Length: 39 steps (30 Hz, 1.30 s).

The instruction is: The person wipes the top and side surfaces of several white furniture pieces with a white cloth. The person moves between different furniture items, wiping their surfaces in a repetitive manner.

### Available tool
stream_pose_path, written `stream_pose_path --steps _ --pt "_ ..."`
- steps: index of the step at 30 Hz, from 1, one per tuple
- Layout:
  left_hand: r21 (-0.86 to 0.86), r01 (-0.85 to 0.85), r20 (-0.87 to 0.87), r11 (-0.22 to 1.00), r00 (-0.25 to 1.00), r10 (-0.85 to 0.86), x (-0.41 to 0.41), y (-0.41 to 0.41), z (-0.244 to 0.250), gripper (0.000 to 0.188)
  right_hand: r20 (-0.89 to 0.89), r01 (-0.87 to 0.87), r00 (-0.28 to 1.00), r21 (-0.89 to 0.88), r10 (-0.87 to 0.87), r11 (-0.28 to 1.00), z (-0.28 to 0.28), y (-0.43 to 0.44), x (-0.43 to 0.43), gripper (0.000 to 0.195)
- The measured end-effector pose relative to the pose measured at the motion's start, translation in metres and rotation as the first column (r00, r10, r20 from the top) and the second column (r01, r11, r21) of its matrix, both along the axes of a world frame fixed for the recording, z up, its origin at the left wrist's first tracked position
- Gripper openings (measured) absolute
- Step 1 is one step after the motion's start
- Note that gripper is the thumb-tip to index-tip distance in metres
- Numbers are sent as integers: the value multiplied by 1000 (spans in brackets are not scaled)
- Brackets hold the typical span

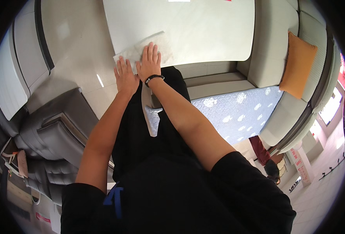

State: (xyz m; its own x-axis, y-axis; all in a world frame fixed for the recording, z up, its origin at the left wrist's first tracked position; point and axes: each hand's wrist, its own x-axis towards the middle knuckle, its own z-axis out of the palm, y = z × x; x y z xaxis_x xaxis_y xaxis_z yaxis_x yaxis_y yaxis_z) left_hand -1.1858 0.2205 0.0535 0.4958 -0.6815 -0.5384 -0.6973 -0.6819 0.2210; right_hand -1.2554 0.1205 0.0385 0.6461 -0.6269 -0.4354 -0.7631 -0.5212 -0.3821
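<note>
A thin, whitish cloth (134, 52) lies folded along the near left corner of a white tabletop (207, 32). My left hand (125, 76) rests on the cloth's left end, palm down, its fingers slightly spread. Beside it, with the thumbs close together, my right hand (150, 63) presses flat on the cloth's middle and wears a dark beaded bracelet (153, 78). Neither hand has its fingers curled round the cloth. The palms' undersides are hidden.
A grey sofa (266, 44) with an orange cushion (299, 65) and a blue patterned cover (234, 114) stands right of the table. Black leather seating (58, 125) is at the left, below another white-topped table (7, 82). A person (260, 149) is in the right background.
</note>
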Motion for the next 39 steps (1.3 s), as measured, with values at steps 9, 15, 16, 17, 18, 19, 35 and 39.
stream_pose_path --steps 9,15,16,17,18,19,35,39 --pt "-270 296 122 916 954 -273 -5 -27 -20 60 63 7 998 -3 -7 1000 -2 -11 -27 66" --pt "-304 338 137 891 941 -310 -56 -70 -28 69 91 -71 993 -35 73 997 -5 -64 -96 68" --pt "-335 327 125 884 945 -302 -72 -84 -32 70 93 -59 994 -36 62 998 -6 -78 -111 68" --pt "-352 323 142 878 946 -291 -89 -100 -40 71 85 -69 994 -66 75 995 -9 -95 -127 67" --pt "-365 317 155 875 948 -279 -110 -116 -51 73 76 -82 993 -91 89 992 -12 -112 -146 67" --pt "-372 310 164 875 950 -266 -133 -134 -55 74 64 -96 993 -108 104 990 -10 -129 -166 66" --pt "-275 461 -76 844 864 -497 -360 -389 -46 95 76 -55 994 -257 77 965 -17 -371 -399 62" --pt "-221 552 10 804 826 -564 -335 -374 -41 93 113 72 992 -227 -47 971 -19 -348 -374 63"
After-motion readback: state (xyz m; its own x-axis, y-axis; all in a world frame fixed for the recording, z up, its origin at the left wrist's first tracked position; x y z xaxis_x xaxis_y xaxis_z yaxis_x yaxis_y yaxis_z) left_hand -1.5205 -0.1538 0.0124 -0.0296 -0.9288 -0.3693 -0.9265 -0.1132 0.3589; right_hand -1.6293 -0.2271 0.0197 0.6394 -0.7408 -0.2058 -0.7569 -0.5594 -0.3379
